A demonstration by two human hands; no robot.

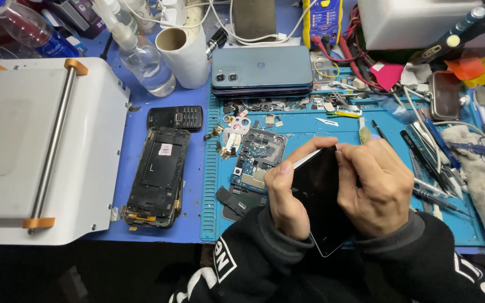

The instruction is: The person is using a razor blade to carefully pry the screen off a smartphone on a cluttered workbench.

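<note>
2 hands grip your dark phone screen (324, 196) above the blue mat (310, 126): left hand (285, 193) and right hand (380, 188) fingers clamped on its edges, circuit board (259, 157) just left

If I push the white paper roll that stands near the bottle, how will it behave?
The paper roll stands upright on its end, so a push would probably tip it. It is round, so it may then roll. Its core looks hollow, so it is likely light.
</note>
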